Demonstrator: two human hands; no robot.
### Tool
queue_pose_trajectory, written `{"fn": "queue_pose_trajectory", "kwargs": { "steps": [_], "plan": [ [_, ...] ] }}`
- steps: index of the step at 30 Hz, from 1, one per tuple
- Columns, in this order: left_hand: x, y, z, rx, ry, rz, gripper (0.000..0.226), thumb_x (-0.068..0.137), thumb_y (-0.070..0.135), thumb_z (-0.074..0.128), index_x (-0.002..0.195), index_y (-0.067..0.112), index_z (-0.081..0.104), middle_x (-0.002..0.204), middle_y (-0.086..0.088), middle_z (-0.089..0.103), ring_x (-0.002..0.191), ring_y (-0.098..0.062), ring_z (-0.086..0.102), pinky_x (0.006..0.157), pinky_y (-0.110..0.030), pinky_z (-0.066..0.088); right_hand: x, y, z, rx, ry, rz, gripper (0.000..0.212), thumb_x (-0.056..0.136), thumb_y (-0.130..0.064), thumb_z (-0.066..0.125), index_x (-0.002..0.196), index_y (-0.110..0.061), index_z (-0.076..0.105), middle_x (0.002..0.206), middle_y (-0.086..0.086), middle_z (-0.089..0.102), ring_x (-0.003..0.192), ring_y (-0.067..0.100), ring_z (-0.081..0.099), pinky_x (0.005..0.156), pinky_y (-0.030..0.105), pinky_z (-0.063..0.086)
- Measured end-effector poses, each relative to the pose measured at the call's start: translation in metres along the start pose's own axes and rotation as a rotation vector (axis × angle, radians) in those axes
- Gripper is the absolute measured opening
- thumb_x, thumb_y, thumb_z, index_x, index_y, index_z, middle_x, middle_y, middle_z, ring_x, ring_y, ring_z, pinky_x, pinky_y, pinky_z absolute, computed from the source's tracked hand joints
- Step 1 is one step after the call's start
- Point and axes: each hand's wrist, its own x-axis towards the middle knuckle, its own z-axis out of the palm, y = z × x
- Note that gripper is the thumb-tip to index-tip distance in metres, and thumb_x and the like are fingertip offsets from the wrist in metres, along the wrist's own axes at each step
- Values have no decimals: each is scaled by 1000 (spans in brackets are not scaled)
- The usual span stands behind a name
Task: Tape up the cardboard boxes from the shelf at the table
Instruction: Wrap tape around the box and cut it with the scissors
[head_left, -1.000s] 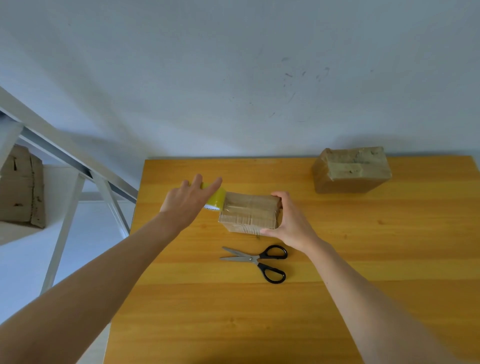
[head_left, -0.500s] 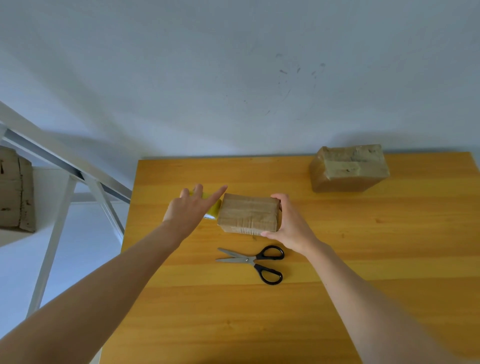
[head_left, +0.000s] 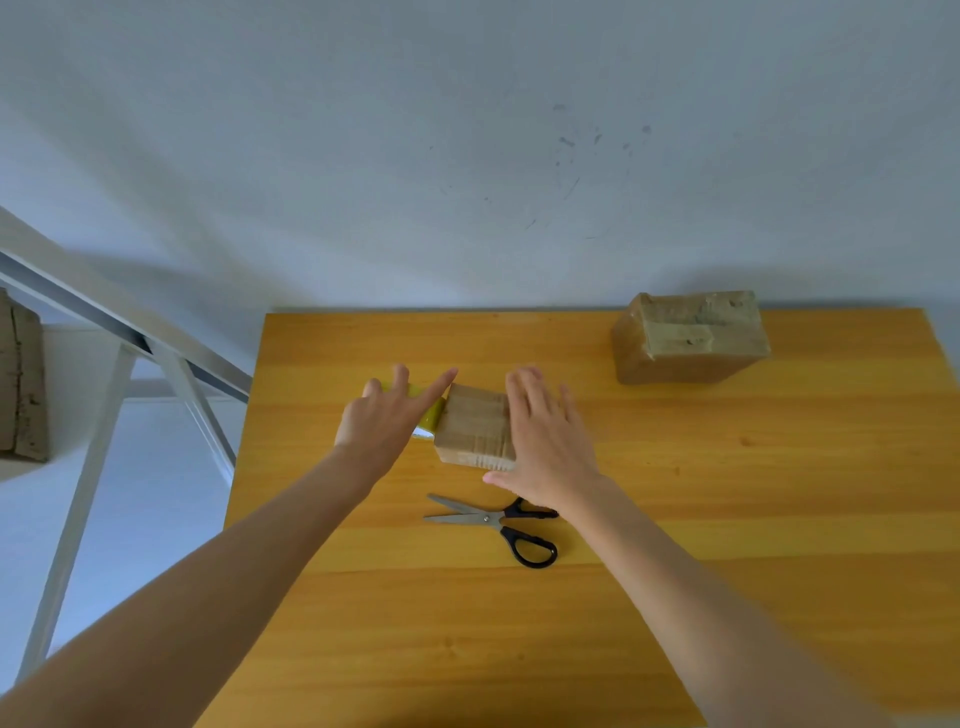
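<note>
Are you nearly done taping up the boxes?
Not quite. The big box at the far right of the table already looks taped. The small box is in hand: the right hand rests flat on it while the left hand lies over the yellow tape roll at its left end. The scissors lie untouched, so cutting probably remains. More cardboard shows on the shelf at the left.

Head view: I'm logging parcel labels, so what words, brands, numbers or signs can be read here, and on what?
No readable text anywhere.
On the small cardboard box: none, plain faces.
On the larger taped box: none, only tape and dents.
On the tape roll and scissors: no marking visible.
On the wall: scuffs, not writing.
</note>
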Motion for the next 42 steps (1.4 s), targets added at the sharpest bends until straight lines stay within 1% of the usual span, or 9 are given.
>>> {"fn": "queue_pose_trajectory", "kwargs": {
  "steps": [6, 11, 18, 21, 23, 26, 32, 38, 42],
  "plan": [
    [-7, -1, 0, -78, 57, 0, 124, 79, 5, 73, 144, 37, -28, 136, -14, 42, 84, -23, 58, 44, -25, 34, 26, -43, -6, -70, -53, -73, 115, 78, -57, 72, 153, -1, 5, 159, 15, 16, 147, 30, 19, 117, 44, 23],
    [-19, -10, -2, -169, 129, -38, 127, 47, -4, 84, 150, 20, 12, 107, -14, 64, 55, -21, 54, 35, -21, 24, 34, -55, -3, -94, -4, -51, 94, 84, -43, 72, 148, 2, 21, 140, 15, 45, 119, 32, 54, 98, 40, 41],
    [-31, -26, -15, -515, 330, -212, 91, 77, -5, 63, 153, 14, 17, 95, -5, 60, 70, -25, 55, 44, -28, 32, 30, -44, -20, 130, 37, -70, 89, 76, -35, 78, 142, -2, 29, 138, 14, 44, 129, 33, 43, 109, 41, 38],
    [-30, -28, -23, -817, 276, -304, 74, 90, 7, 54, 153, 20, 18, 86, -2, 56, 68, -26, 52, 53, -32, 36, 26, -39, -27, 298, 124, -66, 84, 71, -35, 83, 135, -5, 35, 125, 7, 50, 111, 24, 53, 82, 28, 47],
    [-29, -29, -28, -1088, 282, -336, 57, 92, 8, 53, 144, 21, 37, 83, -3, 61, 73, -30, 60, 56, -34, 43, 23, -38, -31, 427, 140, -80, 78, 71, -39, 82, 126, -9, 37, 111, 2, 51, 90, 20, 56, 57, 19, 35],
    [-27, -24, -36, -1314, 306, -355, 44, 92, 1, 47, 132, 19, 50, 95, -9, 68, 77, -26, 67, 58, -32, 51, 20, -38, -30, 599, 135, -102, 73, 70, -35, 83, 121, -11, 37, 101, 0, 51, 83, 20, 57, 53, 18, 35],
    [-29, -50, -51, -881, 281, -372, 63, 90, -6, 44, 148, 13, 30, 94, -12, 64, 76, -28, 58, 60, -40, 45, 7, -28, -28, 757, 178, 32, 69, 70, -31, 85, 118, -22, 36, 104, -6, 49, 91, 11, 53, 70, 26, 49],
    [-27, -64, -51, -339, 116, -313, 89, 88, -8, 52, 153, 11, -6, 124, -15, 51, 75, -27, 55, 59, -31, 39, 4, -12, -26, 862, 182, 57, 71, 69, -28, 86, 119, -24, 36, 108, -9, 48, 97, 6, 51, 77, 23, 48],
    [-23, -63, -45, -253, 77, -283, 98, 86, -8, 55, 152, 16, -13, 129, -16, 45, 59, -21, 45, 52, -28, 38, 1, -3, -19, 903, 122, 57, 72, 70, -25, 86, 122, -25, 36, 108, -14, 47, 99, 7, 52, 82, 25, 49]
  ]
}}
